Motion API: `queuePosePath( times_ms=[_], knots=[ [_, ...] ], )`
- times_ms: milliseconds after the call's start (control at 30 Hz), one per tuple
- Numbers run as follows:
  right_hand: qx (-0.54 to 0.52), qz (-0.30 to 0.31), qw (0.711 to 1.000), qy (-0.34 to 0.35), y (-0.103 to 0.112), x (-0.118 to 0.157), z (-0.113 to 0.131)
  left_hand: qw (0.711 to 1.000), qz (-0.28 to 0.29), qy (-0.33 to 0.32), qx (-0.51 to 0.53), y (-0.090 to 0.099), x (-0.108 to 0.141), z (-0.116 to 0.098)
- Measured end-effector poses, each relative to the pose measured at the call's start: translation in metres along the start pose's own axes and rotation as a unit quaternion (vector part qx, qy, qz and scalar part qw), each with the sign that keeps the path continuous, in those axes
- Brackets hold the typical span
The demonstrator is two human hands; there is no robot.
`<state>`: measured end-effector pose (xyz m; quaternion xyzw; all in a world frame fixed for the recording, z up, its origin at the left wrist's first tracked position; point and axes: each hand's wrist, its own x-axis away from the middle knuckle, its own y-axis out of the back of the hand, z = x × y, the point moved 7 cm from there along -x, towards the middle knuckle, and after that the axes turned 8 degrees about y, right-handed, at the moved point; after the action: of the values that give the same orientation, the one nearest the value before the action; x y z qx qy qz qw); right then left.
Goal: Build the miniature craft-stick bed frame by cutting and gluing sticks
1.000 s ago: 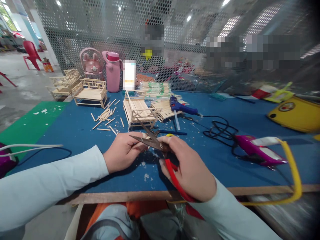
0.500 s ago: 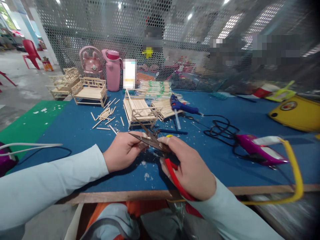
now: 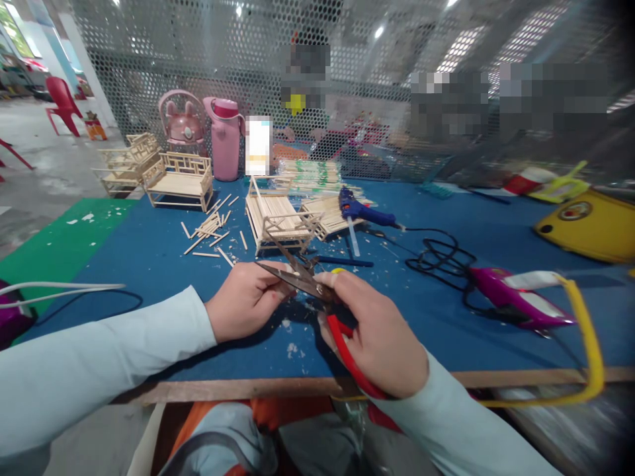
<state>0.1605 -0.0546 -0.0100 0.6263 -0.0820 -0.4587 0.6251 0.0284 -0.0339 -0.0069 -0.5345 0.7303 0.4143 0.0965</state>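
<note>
My right hand (image 3: 380, 330) is closed around red-handled scissors (image 3: 342, 344), whose dark blades are parted and point left. Between the blades, beside the fingertips of my left hand (image 3: 248, 297), shows the pale end of a small wooden stick (image 3: 296, 274). My left thumb and fingers pinch it, and they hide most of its length. Just beyond the blades stands a miniature bench (image 3: 278, 215) made of wooden sticks. Short cut sticks (image 3: 211, 226) lie scattered to its left.
Behind are a finished-looking stick bench (image 3: 179, 182), a pink bottle (image 3: 225, 139) and bundled sticks (image 3: 310, 175). A blue glue gun (image 3: 367, 213) rests on a slatted stick panel (image 3: 325, 221). Its black cord (image 3: 431, 258) coils near a purple device (image 3: 526, 301). Perforated metal screen (image 3: 198, 39) rises behind the table.
My hands and the scissors hold almost the same pose. The view has shifted very slightly. Behind the screen, a person has moved a little.
</note>
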Motion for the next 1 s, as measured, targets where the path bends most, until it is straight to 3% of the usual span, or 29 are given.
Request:
queuePosePath(
  times_ms=[233, 433, 567, 700, 733, 867, 1000],
  knots=[
    [0.046, -0.016, 0.999, 0.017, 0.002, 0.004, 0.001, 1.0, 0.016, 0.005, -0.009, -0.002, 0.001, 0.001],
    [0.034, -0.041, 0.999, -0.007, 0.006, 0.007, -0.004, 0.996, 0.03, 0.083, -0.015, -0.005, 0.002, 0.01],
    [0.049, -0.096, 0.984, -0.141, 0.033, 0.024, -0.028, 0.994, 0.049, 0.098, 0.008, -0.007, 0.002, 0.011],
    [0.114, -0.031, 0.968, -0.222, 0.057, 0.075, -0.057, 0.992, 0.063, 0.109, 0.003, -0.009, 0.001, 0.012],
    [0.122, -0.001, 0.967, -0.225, 0.059, 0.089, -0.065, 0.992, 0.067, 0.108, 0.004, -0.01, 0.001, 0.012],
    [0.194, 0.004, 0.953, -0.233, 0.068, 0.128, -0.099, 0.991, 0.078, 0.108, 0.012, -0.013, 0.002, 0.012],
    [0.267, -0.016, 0.952, -0.151, 0.057, 0.114, -0.122, 0.989, 0.089, 0.117, 0.015, -0.015, 0.003, 0.015]
  ],
)
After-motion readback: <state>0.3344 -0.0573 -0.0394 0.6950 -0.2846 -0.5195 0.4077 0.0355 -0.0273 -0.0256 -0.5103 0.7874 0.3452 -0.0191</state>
